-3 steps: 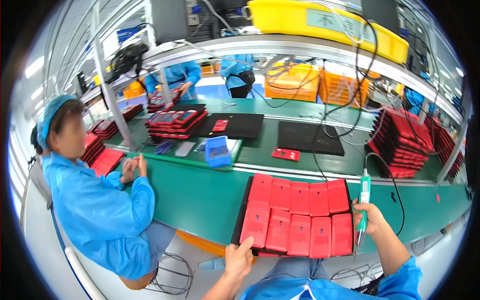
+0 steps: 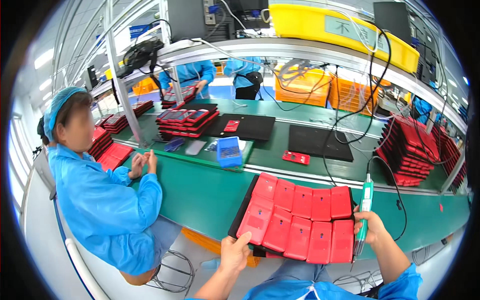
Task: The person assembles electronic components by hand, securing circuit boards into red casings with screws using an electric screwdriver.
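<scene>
A black tray (image 2: 245, 206) with two rows of red plastic housings (image 2: 298, 235) is held at the front edge of the bench, over my lap. My left hand (image 2: 235, 252) grips its near left corner, thumb on top of a red housing. At the tray's right edge, my right hand (image 2: 369, 226) is wrapped round a green and white electric screwdriver (image 2: 366, 197), its bit pointing down. Some of those fingers reach the tray's edge; whether they grip it is hidden. Another black layer with red parts shows under the tray.
A co-worker in blue (image 2: 105, 195) sits at left, hands together. Tall stacks of red-filled trays (image 2: 407, 150) stand at right. On the bench lie black mats (image 2: 320, 143), a red housing (image 2: 296, 157) and a blue parts bin (image 2: 229, 151). The screwdriver's black cable (image 2: 395, 175) loops at right.
The whole view has shifted, so the bench and co-worker appear farther right. The tray has tilted slightly, its right side lower in the picture. Both hands keep their hold.
</scene>
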{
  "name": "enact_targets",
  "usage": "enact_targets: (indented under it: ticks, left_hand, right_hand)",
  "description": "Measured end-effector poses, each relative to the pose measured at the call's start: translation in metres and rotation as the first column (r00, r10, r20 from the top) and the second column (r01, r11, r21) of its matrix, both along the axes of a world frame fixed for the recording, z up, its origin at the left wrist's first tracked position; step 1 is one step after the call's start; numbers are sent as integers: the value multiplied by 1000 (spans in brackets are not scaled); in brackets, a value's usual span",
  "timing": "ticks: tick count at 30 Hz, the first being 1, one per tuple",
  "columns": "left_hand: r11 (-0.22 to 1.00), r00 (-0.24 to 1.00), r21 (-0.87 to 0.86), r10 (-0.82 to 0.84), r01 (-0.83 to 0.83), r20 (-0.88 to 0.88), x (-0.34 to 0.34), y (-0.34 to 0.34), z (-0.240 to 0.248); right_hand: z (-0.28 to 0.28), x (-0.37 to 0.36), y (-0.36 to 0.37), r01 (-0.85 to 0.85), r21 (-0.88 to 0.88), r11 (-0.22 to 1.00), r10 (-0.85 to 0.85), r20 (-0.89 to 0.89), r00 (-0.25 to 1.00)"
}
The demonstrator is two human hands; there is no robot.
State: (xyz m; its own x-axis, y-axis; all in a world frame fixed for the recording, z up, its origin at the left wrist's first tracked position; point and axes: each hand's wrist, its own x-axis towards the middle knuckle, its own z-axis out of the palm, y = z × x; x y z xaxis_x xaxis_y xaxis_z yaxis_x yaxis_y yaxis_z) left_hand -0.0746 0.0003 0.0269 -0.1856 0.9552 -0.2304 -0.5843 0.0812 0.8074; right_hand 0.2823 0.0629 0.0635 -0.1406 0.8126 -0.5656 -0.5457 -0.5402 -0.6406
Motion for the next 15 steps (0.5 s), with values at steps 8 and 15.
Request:
enact_targets:
  ticks: [8,15]
  left_hand:
    - [943,943,187,302,-275,-141,-67,-3,17]
    - [903,872,141,429,-406,-236,-179,1,-20]
  right_hand:
    - [11,-82,24,-65,154,986,85,-129,988]
    - [-28,-176,53,-244,172,954,293,-382,876]
